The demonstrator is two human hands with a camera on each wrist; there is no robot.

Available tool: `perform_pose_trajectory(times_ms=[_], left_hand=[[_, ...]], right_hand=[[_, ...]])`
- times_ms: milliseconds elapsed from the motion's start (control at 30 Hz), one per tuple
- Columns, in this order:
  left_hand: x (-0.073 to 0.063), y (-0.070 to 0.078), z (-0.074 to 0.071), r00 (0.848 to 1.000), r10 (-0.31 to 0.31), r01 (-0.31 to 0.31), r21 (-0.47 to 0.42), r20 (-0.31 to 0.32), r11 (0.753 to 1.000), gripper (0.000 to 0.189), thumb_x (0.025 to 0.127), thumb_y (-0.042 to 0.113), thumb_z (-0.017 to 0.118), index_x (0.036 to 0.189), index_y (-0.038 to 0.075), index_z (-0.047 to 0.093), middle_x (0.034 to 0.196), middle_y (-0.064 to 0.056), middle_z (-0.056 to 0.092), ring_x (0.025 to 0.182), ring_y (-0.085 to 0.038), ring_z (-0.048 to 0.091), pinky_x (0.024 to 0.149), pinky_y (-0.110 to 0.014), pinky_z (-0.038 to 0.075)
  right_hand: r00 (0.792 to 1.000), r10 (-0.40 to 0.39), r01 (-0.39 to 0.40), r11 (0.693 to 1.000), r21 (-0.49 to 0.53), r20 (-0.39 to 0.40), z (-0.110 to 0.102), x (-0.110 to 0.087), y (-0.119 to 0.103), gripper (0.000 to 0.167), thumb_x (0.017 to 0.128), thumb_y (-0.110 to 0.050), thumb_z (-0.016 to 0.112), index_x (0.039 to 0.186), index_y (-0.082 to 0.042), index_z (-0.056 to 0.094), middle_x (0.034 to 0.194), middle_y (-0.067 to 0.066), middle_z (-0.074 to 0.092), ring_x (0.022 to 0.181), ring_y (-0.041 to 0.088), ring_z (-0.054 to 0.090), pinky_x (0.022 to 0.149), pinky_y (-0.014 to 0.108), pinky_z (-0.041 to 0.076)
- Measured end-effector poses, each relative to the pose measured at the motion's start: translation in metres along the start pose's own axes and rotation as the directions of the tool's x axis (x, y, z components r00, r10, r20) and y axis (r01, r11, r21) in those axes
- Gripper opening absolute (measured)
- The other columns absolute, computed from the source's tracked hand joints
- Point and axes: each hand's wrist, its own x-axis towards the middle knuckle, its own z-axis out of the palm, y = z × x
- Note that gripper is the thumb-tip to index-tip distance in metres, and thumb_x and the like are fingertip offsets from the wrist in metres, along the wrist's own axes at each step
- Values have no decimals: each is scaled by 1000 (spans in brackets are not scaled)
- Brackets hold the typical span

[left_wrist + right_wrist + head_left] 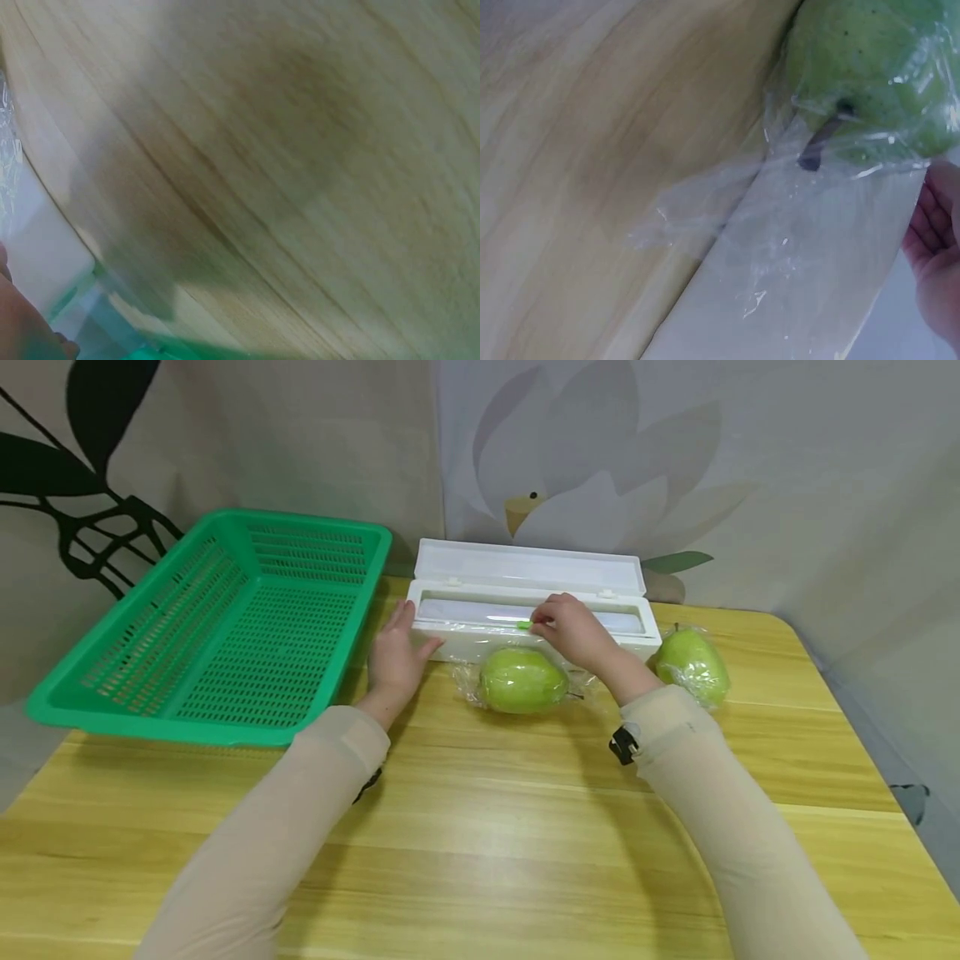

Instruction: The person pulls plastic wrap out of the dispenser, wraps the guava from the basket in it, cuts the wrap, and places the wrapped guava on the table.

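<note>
A long white cling film dispenser (pixel 480 647) lies on the table with its lid (pixel 525 564) raised at the back. My left hand (pixel 393 656) rests against its left end, fingers extended along the side and thumb on the front. In the left wrist view only part of that hand (pixel 22 326) shows. With fingers and thumb my right hand (pixel 573 628) pinches a small green slider cutter (pixel 522 625) on the dispenser's front edge. Directly in front, a green pear (pixel 522 681) lies on its side in clear film (pixel 757 217), its stem pointing right.
A second film-wrapped pear (pixel 692 667) stands beside the dispenser's right end. At the left is a large green plastic basket (pixel 180 731), its right side close to my left hand. Behind the wooden table (pixel 480 843) rises a wall with printed flowers and leaves.
</note>
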Motion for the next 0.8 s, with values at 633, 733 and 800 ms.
perform_pose_trajectory(times_ms=[633,733,800], left_hand=[[-2,1,-2,1000,-11,10,6,11,1000,74,84,35,67,143,4,35,151,-13,30,136,-31,35,108,-37,36],[-1,2,-2,1000,-16,16,5,5,1000,74,84,35,67,143,4,35,150,-14,32,135,-31,36,107,-37,37],[-1,2,-2,1000,-17,17,1,1,1000,74,84,35,67,142,4,36,149,-14,33,135,-30,36,107,-37,37]], right_hand=[[999,16,-16,1000,-8,28,-3,-6,5,21,92,-11,58,103,6,64,102,19,62,102,30,53,92,41,46],[1000,7,-6,1000,-14,24,-3,-6,6,21,92,-11,58,103,6,64,102,19,63,102,31,53,91,41,46],[1000,2,-2,1000,-13,21,-4,-6,7,20,92,-10,58,103,6,64,102,20,63,102,31,53,91,42,46]])
